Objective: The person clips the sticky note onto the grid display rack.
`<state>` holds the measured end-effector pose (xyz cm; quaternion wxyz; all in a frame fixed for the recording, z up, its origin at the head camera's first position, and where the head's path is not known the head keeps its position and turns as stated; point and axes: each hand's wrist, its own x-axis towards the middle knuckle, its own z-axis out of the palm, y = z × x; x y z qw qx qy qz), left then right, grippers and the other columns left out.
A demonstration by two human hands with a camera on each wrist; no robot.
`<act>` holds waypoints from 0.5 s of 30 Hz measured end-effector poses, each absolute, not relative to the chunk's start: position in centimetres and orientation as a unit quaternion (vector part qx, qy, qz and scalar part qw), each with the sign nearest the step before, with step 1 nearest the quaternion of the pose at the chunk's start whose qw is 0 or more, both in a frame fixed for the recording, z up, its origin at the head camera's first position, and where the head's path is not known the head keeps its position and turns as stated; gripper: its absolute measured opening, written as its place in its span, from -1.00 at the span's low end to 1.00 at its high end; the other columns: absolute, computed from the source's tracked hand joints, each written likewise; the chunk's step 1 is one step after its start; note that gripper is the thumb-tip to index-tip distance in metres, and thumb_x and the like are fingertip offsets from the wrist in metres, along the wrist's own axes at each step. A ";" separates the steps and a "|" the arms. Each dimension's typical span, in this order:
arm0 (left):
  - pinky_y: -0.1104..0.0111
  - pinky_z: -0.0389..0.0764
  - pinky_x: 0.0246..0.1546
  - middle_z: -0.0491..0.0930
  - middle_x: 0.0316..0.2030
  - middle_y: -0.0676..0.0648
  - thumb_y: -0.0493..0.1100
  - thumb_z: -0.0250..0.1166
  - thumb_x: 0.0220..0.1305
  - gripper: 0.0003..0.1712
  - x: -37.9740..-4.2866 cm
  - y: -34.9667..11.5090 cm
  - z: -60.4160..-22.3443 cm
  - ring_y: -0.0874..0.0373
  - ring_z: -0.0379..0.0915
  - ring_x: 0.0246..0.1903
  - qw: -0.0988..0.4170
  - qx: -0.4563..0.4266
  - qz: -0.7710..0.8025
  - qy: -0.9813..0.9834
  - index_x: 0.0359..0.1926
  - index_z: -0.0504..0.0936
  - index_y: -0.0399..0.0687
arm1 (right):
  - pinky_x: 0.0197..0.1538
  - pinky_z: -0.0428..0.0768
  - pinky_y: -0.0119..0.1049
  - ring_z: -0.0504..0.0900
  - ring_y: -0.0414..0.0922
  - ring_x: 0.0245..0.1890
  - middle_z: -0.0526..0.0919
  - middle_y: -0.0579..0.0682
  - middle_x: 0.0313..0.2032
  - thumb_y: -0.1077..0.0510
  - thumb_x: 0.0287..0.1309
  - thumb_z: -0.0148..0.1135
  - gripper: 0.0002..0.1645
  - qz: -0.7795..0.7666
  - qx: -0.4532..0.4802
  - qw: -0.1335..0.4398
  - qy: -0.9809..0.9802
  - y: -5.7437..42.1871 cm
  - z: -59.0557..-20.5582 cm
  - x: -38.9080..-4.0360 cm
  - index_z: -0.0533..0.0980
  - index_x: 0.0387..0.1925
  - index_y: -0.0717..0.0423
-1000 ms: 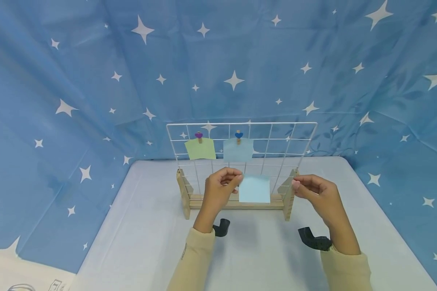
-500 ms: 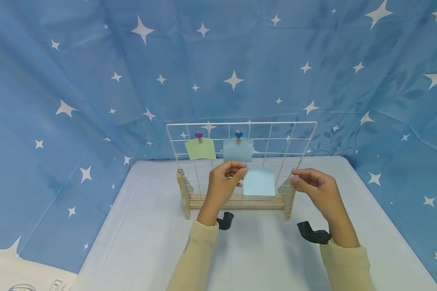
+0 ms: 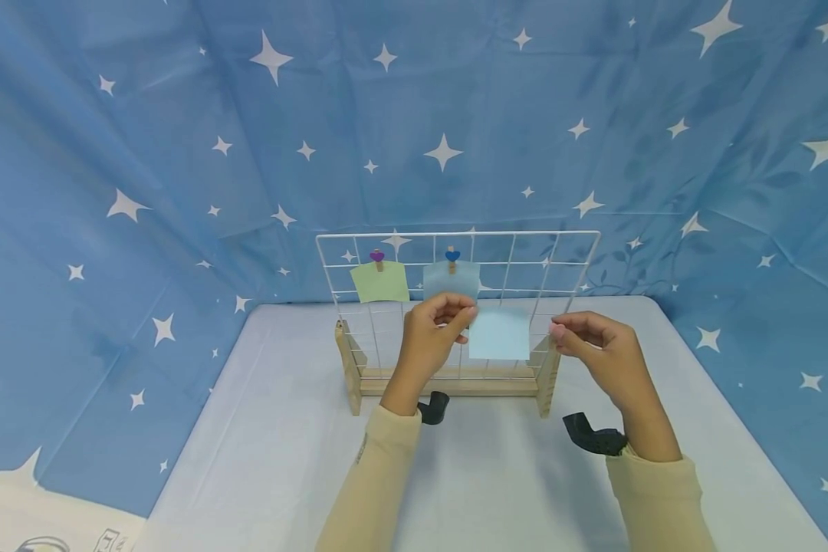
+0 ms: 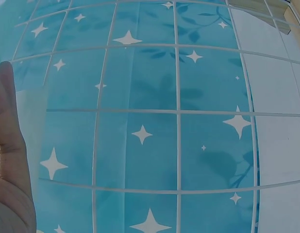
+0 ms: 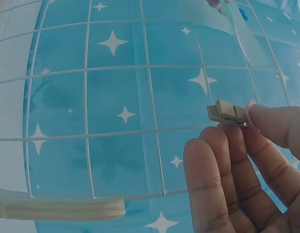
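Observation:
My left hand pinches the left edge of a light blue paper note, held up in front of the white wire grid. A pale strip of the note shows beside the fingers in the left wrist view. Level with the note, to its right, my right hand pinches a small wooden clothespin between thumb and fingers. Something pink shows at the clothespin's thumb end. On the grid hang a green note under a purple heart clothespin and another blue note under a blue heart clothespin.
The grid stands in a wooden base on a white-covered table. Behind it hangs a blue star-patterned cloth. Black curved pieces sit at both wrists. A printed cream sheet lies lower left.
The left hand has moved up and to the right with the blue note, nearer the grid and the right hand. The right hand has risen slightly, still holding the clothespin.

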<state>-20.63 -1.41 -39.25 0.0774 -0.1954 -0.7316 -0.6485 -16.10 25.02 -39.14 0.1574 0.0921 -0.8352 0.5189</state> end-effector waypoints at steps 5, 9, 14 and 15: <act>0.35 0.81 -0.28 0.74 -0.20 -0.13 -0.17 0.37 0.57 -0.81 -20.8 -1.3 -38.9 0.16 0.67 -0.24 0.078 -0.197 -0.649 -0.730 0.00 0.78 -0.21 | -0.08 0.67 -0.62 0.71 -0.42 -0.23 0.74 -0.36 -0.20 0.27 0.46 0.40 -0.74 0.515 0.101 0.163 -0.836 24.9 -38.9 -16.1 0.71 0.05 0.37; 0.35 0.81 -0.28 0.73 -0.20 -0.13 -0.17 0.36 0.58 -0.80 -21.0 -1.0 -38.7 0.18 0.66 -0.24 0.081 -0.199 -0.650 -0.729 0.01 0.77 -0.22 | -0.09 0.68 -0.62 0.72 -0.41 -0.24 0.74 -0.36 -0.20 0.27 0.46 0.40 -0.74 0.514 0.106 0.166 -0.835 24.8 -38.7 -16.2 0.71 0.05 0.36; 0.35 0.81 -0.29 0.73 -0.20 -0.15 -0.20 0.35 0.58 -0.81 -21.2 -0.6 -38.7 0.11 0.67 -0.23 0.086 -0.200 -0.648 -0.730 0.02 0.77 -0.23 | -0.09 0.67 -0.62 0.71 -0.40 -0.24 0.74 -0.35 -0.21 0.27 0.45 0.40 -0.75 0.507 0.111 0.171 -0.837 24.7 -38.4 -16.3 0.72 0.05 0.35; 0.36 0.81 -0.29 0.73 -0.20 -0.15 -0.20 0.35 0.58 -0.81 -21.2 -0.5 -38.6 0.08 0.68 -0.24 0.088 -0.200 -0.647 -0.730 0.02 0.77 -0.23 | -0.09 0.67 -0.62 0.71 -0.40 -0.25 0.74 -0.35 -0.21 0.27 0.45 0.40 -0.75 0.505 0.112 0.172 -0.838 24.7 -38.3 -16.3 0.72 0.05 0.35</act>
